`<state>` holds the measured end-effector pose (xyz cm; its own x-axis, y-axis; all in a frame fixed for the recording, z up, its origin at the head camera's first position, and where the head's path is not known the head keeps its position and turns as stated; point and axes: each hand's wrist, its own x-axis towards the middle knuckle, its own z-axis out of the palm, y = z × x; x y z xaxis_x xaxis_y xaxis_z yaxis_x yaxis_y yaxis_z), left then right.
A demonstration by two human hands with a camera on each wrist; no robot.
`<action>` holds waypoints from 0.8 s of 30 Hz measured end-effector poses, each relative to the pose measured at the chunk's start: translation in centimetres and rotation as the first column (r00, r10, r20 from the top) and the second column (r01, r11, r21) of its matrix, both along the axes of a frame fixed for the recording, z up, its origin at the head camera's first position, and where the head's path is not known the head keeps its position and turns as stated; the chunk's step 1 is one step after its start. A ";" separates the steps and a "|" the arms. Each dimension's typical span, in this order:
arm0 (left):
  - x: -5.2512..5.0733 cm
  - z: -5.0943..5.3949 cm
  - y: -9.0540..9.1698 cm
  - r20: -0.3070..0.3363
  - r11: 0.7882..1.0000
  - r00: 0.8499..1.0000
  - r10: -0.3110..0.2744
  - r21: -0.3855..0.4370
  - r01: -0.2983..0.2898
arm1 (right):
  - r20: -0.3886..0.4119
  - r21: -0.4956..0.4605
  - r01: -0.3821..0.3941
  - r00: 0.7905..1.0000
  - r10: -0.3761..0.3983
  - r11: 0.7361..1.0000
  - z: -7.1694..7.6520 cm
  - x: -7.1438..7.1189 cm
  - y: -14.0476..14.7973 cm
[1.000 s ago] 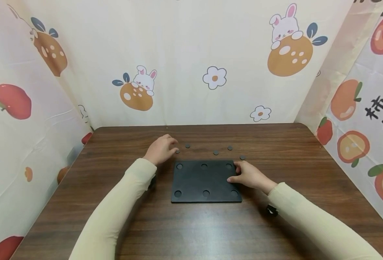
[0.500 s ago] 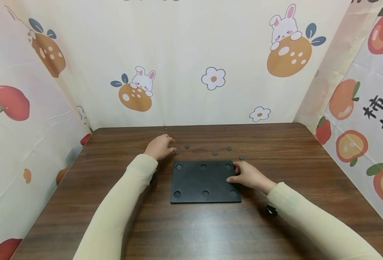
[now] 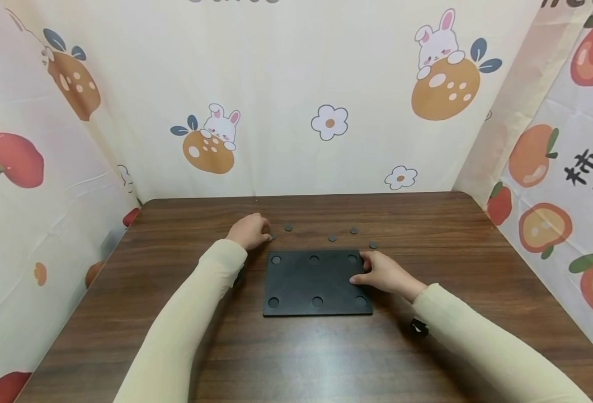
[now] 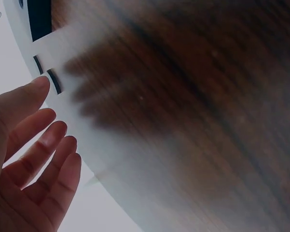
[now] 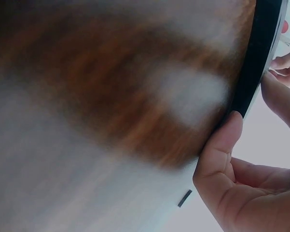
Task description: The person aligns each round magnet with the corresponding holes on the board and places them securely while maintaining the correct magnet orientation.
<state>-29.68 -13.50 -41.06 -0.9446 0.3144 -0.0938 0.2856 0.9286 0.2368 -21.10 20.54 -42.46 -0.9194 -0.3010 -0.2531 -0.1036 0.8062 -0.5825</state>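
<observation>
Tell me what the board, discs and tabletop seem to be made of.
Board: probably matte plastic, since it looks evenly blackish with little glare. Discs: dull and dark, perhaps plastic or rubber; too small to be sure. Tabletop: wood or laminate with a satin finish, given the streaky brown grain and soft light patch.

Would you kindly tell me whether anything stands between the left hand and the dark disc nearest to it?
Nothing visible does. The left hand has its thumb tip right at the disc; the black board lies on the near side, off that path.
</observation>
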 end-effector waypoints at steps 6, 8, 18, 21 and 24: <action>0.1 -0.4 0.0 0.001 1.000 1.000 -0.018 -0.022 0.018 | -0.001 0.006 0.016 1.000 -0.016 1.000 -0.1 0.3 -0.1; 0.1 -0.5 0.0 0.003 0.999 1.000 -0.018 -0.029 0.018 | 0.000 0.004 0.022 1.000 -0.022 1.000 -0.1 0.3 -0.2; 0.3 -0.6 0.1 0.007 1.000 1.000 -0.008 -0.019 0.008 | 0.000 0.006 0.023 1.000 -0.023 1.000 -0.3 0.4 -0.3; 0.3 -0.7 0.2 0.000 1.000 1.000 -0.006 -0.022 0.006 | -0.002 0.006 0.020 1.000 -0.020 1.000 -0.3 0.4 -0.3; 0.4 -0.8 0.2 -0.002 1.000 1.000 -0.004 -0.024 0.004 | -0.008 0.004 0.023 1.000 -0.023 1.000 -0.3 0.5 -0.3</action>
<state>-29.31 -13.27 -41.84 -0.9435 0.3159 -0.0997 0.2897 0.9328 0.2143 -20.65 20.23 -42.79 -0.9280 -0.2788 -0.2470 -0.0895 0.8105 -0.5788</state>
